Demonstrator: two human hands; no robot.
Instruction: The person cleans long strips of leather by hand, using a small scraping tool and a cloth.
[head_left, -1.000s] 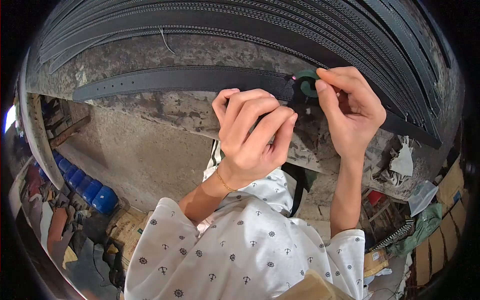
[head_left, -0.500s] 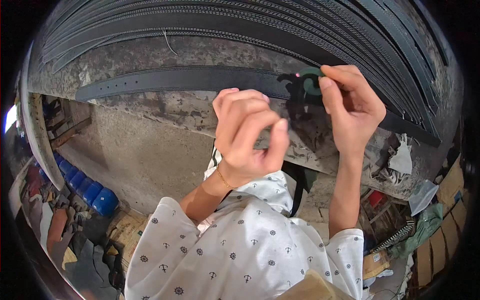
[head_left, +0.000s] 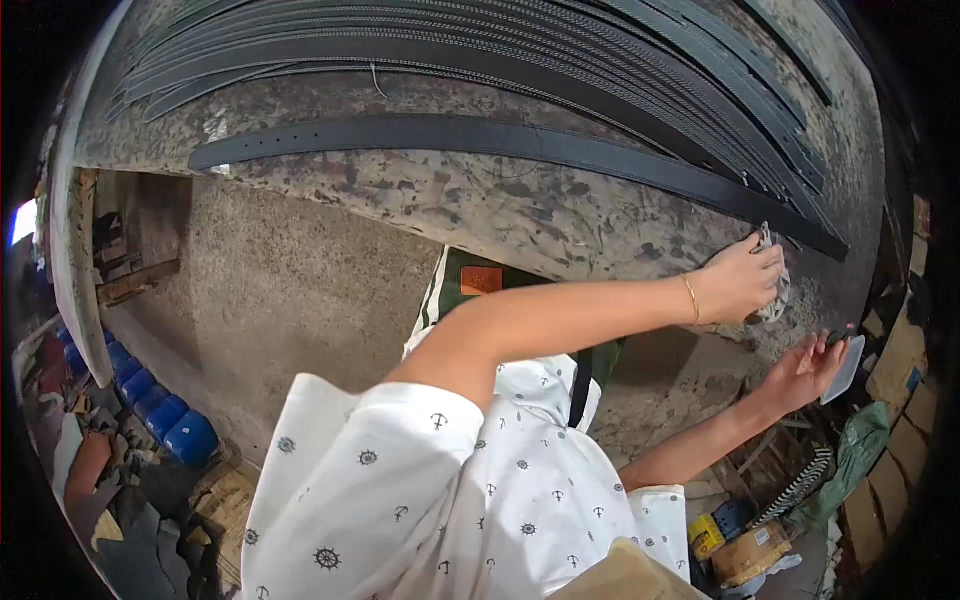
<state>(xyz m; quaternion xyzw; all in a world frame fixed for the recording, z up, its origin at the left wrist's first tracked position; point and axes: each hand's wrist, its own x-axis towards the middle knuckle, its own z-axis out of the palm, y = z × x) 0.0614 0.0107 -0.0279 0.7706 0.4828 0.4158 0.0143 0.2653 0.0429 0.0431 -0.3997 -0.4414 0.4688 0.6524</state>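
My left hand (head_left: pixel 742 280), with a thin bracelet at the wrist, reaches across to the right side of the bench. Its fingers are curled over a crumpled pale rag (head_left: pixel 772 300) and partly hide it. Beyond the bench's right front edge is my right hand (head_left: pixel 800 372), fingers bent around a small dark object (head_left: pixel 836 338) with a pink tip, too small to name. A translucent plastic bag (head_left: pixel 846 372) shows just beside those fingers. The dark leather belt strap (head_left: pixel 440 134), with a row of holes at its left end, lies along the bench, touched by neither hand.
Many dark stitched belt straps (head_left: pixel 470 45) lie fanned along the back of the stained bench (head_left: pixel 400 195). Blue containers (head_left: pixel 188 432) and leather scraps (head_left: pixel 140 540) are at lower left. Cardboard (head_left: pixel 885 500), green plastic (head_left: pixel 862 450) and a yellow box (head_left: pixel 706 537) are at lower right.
My left hand has crossed from above the belt strap to the rag at right. My right hand has left the strap's middle and moved right and down past the bench edge.
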